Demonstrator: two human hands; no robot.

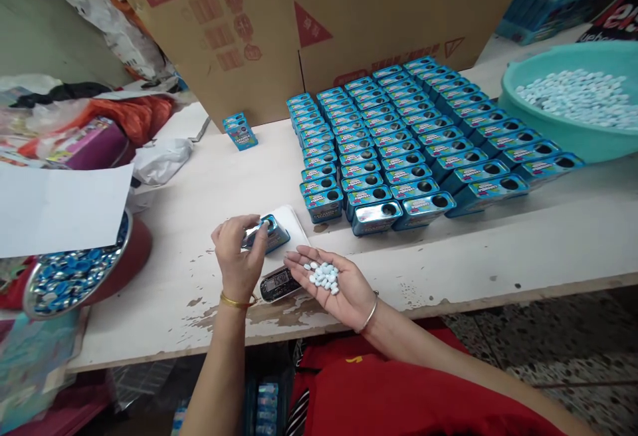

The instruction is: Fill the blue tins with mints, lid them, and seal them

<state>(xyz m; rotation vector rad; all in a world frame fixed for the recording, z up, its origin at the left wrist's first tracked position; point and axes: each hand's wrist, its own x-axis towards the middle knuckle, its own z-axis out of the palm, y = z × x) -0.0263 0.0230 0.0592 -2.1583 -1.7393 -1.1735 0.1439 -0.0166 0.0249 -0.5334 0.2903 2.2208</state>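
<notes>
A blue tin (277,235) with a round hole in its top stands on a white digital scale (294,222), whose dark display (280,284) faces me. My left hand (240,250) is closed at the tin's opening, a pale candy pinched between thumb and finger over the hole. To the right, my right hand (339,286) lies palm up with fingers spread, bearing a small heap of pale blue and white candies (323,276). Its fingertips are near the scale's display.
Rows of blue tins (376,217) stand at the centre right, before a large cardboard box (269,30). A turquoise basin (563,133) of candies is at the right. Two tins (242,134) stand apart. A bowl (142,256) of blue lids and a paper sheet (60,207) are at left.
</notes>
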